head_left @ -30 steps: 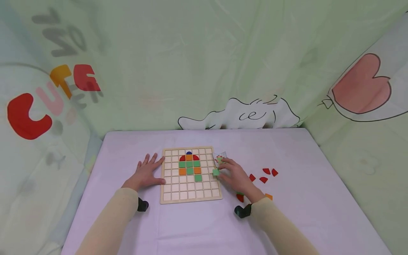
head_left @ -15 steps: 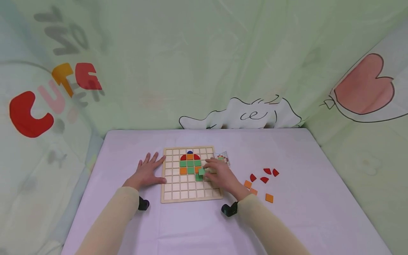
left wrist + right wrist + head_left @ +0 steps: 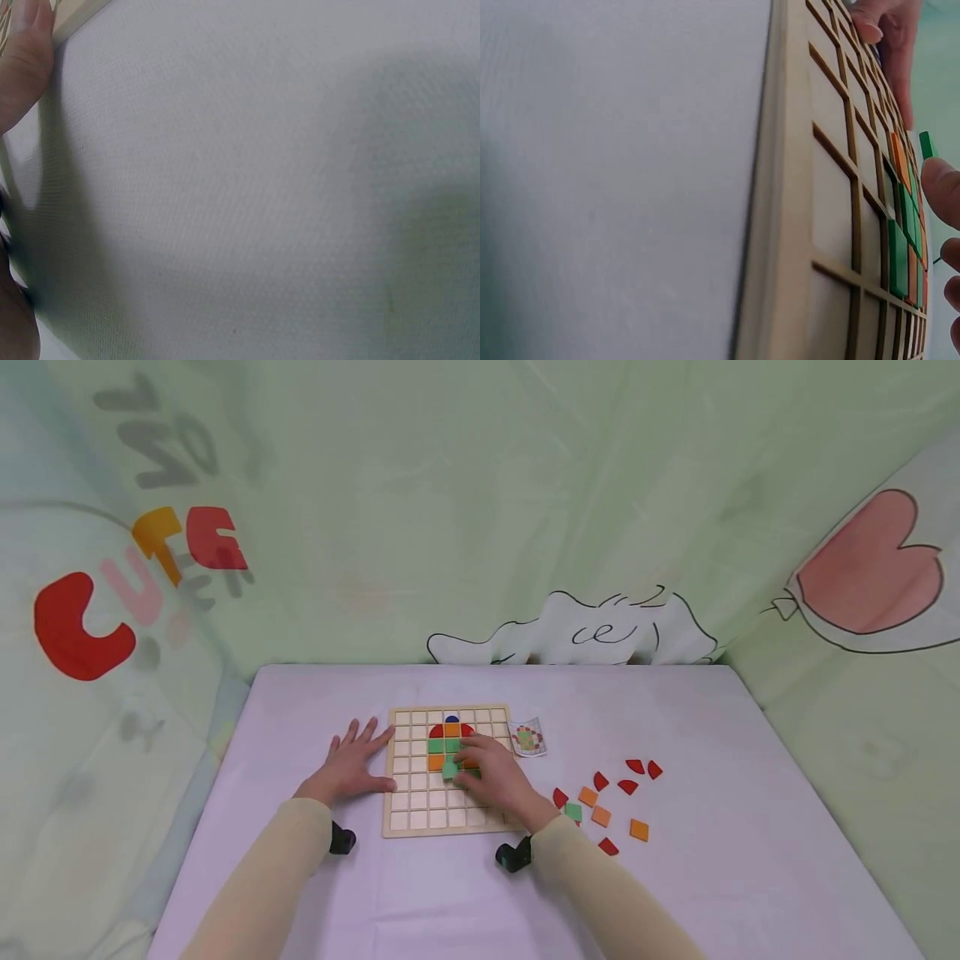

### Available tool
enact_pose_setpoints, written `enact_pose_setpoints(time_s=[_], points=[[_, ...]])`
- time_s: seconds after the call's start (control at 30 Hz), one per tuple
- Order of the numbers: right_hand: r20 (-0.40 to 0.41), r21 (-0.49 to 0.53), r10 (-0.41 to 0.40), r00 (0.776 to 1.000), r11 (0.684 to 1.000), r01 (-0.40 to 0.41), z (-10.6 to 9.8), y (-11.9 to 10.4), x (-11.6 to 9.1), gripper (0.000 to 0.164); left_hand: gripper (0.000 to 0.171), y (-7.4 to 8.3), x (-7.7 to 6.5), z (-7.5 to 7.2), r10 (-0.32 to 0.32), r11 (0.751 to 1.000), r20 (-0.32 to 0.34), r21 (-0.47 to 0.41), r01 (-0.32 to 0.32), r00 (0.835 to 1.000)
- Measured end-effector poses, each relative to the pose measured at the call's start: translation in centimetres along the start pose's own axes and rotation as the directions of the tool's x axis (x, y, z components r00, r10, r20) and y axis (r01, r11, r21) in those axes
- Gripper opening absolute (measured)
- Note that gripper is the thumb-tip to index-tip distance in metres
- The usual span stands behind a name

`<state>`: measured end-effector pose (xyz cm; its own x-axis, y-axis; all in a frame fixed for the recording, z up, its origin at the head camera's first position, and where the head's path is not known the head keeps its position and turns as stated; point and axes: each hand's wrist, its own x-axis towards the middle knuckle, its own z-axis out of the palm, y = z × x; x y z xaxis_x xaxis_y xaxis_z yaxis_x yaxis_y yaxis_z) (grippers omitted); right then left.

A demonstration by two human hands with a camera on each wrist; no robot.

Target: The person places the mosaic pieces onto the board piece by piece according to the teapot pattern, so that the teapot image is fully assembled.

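Observation:
A wooden grid board [image 3: 408, 836] lies on the table, with red, orange, green and blue pieces set in a pattern in its upper middle. My right hand [image 3: 491, 772] is over the board, pinching a green square tile [image 3: 450, 771] between thumb and fingers. In the right wrist view this green tile [image 3: 928, 145] is tilted and raised above the grid, at the thumb tip. My left hand [image 3: 351, 768] lies with spread fingers against the board's left edge. Only part of the left hand's thumb [image 3: 24, 71] shows in the left wrist view. The right hand covers some placed pieces.
A small pattern card [image 3: 528, 737] lies at the board's upper right. Loose red quarter-round pieces [image 3: 628, 787], orange squares [image 3: 639, 830] and a green square [image 3: 573, 812] are scattered to the right. Behind the table [image 3: 450, 902] hangs a printed curtain [image 3: 375, 527].
My right hand has carried the green tile leftward from beside the card to over the middle of the board. The left hand has stayed at the board's left edge.

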<state>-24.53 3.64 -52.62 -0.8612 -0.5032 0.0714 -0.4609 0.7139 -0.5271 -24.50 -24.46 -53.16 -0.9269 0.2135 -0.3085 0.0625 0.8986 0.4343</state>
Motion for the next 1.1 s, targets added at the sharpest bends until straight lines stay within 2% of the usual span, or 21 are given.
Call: enact_pose_setpoints(time_s=[0.23, 0.7, 1.1], points=[[0.057, -0.026, 0.009, 0.998, 1.000, -0.008, 0.5, -0.6, 0.1, 0.025, 0.105, 0.2, 0.0, 0.0, 0.002, 1.000, 0.000, 0.004, -0.002, 1.000], [0.056, -0.039, -0.049, 0.997, 0.998, 0.051, 1.4, -1.0, 0.3, 0.025, 0.106, 0.1, 0.1, 0.0, -0.013, 1.000, 0.011, 0.009, 0.013, 1.000], [0.064, -0.078, -0.027, 0.998, 0.996, 0.032, 1.6, -1.2, 0.3, 0.024, 0.106, 0.0, 0.2, 0.0, -0.013, 1.000, 0.011, 0.016, 0.013, 1.000]])
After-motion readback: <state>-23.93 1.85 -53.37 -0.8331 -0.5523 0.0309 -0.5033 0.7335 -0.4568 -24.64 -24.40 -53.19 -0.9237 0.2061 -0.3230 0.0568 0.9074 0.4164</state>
